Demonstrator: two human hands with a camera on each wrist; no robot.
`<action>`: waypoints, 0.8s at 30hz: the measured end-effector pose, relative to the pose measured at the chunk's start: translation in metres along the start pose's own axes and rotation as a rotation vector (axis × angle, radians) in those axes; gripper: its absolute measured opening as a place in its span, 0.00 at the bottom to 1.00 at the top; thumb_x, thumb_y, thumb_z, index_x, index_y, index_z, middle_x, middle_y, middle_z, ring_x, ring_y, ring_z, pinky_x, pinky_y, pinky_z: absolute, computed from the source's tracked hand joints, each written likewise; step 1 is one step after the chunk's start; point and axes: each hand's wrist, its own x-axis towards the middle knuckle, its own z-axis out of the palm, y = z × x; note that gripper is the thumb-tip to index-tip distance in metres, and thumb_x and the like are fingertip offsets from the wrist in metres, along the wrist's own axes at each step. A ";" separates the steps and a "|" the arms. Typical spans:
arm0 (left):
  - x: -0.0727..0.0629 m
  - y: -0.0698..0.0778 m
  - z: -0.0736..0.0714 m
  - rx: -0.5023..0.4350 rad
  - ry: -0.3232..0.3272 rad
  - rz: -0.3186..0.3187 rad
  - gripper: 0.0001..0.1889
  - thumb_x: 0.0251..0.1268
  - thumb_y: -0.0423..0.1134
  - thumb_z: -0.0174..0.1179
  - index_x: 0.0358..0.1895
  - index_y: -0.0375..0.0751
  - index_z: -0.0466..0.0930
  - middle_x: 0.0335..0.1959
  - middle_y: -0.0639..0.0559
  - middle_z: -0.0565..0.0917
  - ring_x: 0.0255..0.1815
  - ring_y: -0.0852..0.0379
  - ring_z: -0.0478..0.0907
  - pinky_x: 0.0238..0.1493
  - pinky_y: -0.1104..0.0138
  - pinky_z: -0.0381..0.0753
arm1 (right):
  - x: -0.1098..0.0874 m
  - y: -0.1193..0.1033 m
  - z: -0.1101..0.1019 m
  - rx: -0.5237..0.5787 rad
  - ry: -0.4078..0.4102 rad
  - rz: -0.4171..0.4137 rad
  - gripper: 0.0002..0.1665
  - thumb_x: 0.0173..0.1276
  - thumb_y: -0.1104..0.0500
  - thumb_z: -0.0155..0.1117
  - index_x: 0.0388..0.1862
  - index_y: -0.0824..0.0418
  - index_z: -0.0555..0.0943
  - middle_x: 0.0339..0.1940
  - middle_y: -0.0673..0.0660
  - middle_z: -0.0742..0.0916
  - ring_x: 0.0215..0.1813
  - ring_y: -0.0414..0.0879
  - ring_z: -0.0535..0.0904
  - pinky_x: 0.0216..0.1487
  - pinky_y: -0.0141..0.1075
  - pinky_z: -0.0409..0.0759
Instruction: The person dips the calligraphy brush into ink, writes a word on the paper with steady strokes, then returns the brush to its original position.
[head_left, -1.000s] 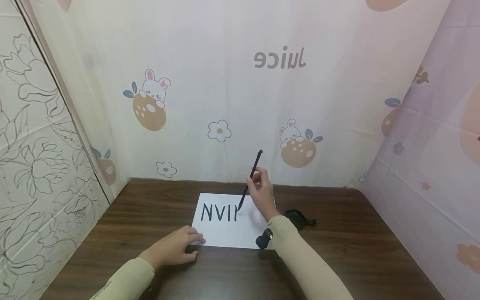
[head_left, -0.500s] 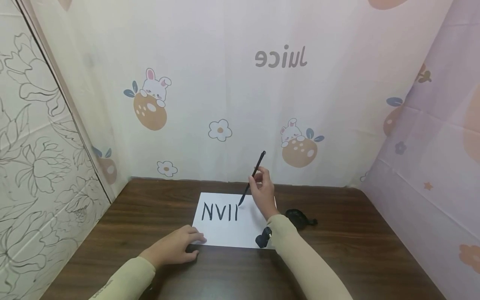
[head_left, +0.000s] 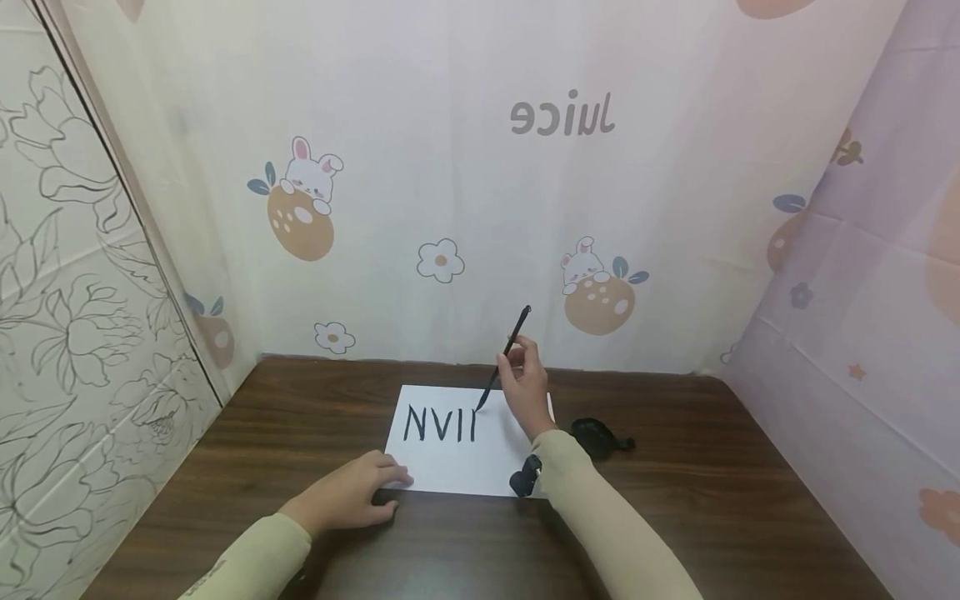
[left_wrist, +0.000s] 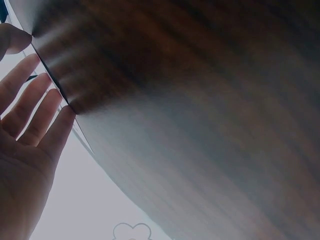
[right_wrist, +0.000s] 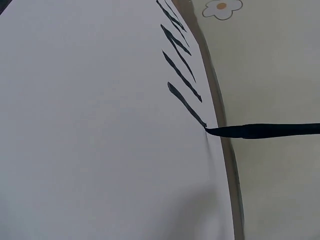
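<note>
A white sheet of paper [head_left: 457,471] lies on the brown table, with black strokes [head_left: 440,423] that look like N, V and two upright lines. My right hand [head_left: 523,385] pinches a slim black brush [head_left: 514,335], tilted with its upper end to the right. In the right wrist view the brush tip [right_wrist: 212,131] is at the upper end of the last stroke; the hand itself is out of that view. My left hand [head_left: 348,493] rests at the paper's lower left corner, fingers extended. The left wrist view shows its fingertips [left_wrist: 67,112] along the paper's edge.
A small black dish with a short handle [head_left: 596,437] stands on the table right of the paper, partly behind the right sleeve. A black camera [head_left: 525,477] sits on the right wrist. A printed curtain [head_left: 480,183] hangs behind the table's back edge [head_left: 360,363].
The brush tip has moved up from partway along the last stroke to that stroke's upper end, mostly in the first half second. The left hand stays on the paper's corner.
</note>
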 end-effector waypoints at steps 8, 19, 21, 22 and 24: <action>0.001 0.000 0.000 -0.001 -0.004 0.001 0.16 0.62 0.41 0.67 0.53 0.47 0.85 0.49 0.55 0.82 0.49 0.58 0.77 0.52 0.60 0.80 | -0.002 0.002 -0.002 -0.015 0.001 -0.004 0.23 0.77 0.57 0.59 0.67 0.56 0.67 0.45 0.55 0.80 0.48 0.47 0.80 0.51 0.40 0.82; 0.001 0.001 -0.001 -0.003 -0.009 -0.007 0.16 0.61 0.41 0.67 0.53 0.47 0.85 0.49 0.55 0.82 0.49 0.58 0.77 0.52 0.60 0.80 | -0.004 0.003 -0.003 -0.044 -0.001 -0.018 0.24 0.76 0.57 0.59 0.67 0.60 0.67 0.45 0.55 0.80 0.47 0.47 0.79 0.52 0.42 0.82; 0.001 0.001 -0.001 -0.001 -0.010 -0.009 0.16 0.62 0.41 0.67 0.53 0.47 0.85 0.49 0.55 0.82 0.50 0.58 0.77 0.52 0.60 0.79 | -0.004 0.002 -0.004 -0.049 0.002 -0.026 0.23 0.76 0.57 0.59 0.66 0.59 0.68 0.45 0.55 0.80 0.48 0.47 0.79 0.52 0.42 0.82; 0.001 0.001 -0.001 -0.001 -0.012 -0.010 0.16 0.62 0.41 0.67 0.53 0.47 0.85 0.49 0.56 0.82 0.50 0.58 0.77 0.53 0.60 0.79 | -0.004 0.002 -0.004 -0.051 0.005 -0.029 0.23 0.76 0.58 0.59 0.66 0.59 0.68 0.45 0.55 0.80 0.48 0.47 0.79 0.52 0.43 0.82; 0.001 0.001 -0.001 -0.002 -0.014 -0.013 0.16 0.62 0.41 0.67 0.53 0.47 0.85 0.49 0.56 0.82 0.50 0.58 0.77 0.53 0.60 0.80 | -0.003 0.002 -0.005 -0.054 0.011 -0.039 0.23 0.76 0.58 0.59 0.66 0.57 0.68 0.45 0.56 0.80 0.49 0.47 0.78 0.52 0.44 0.82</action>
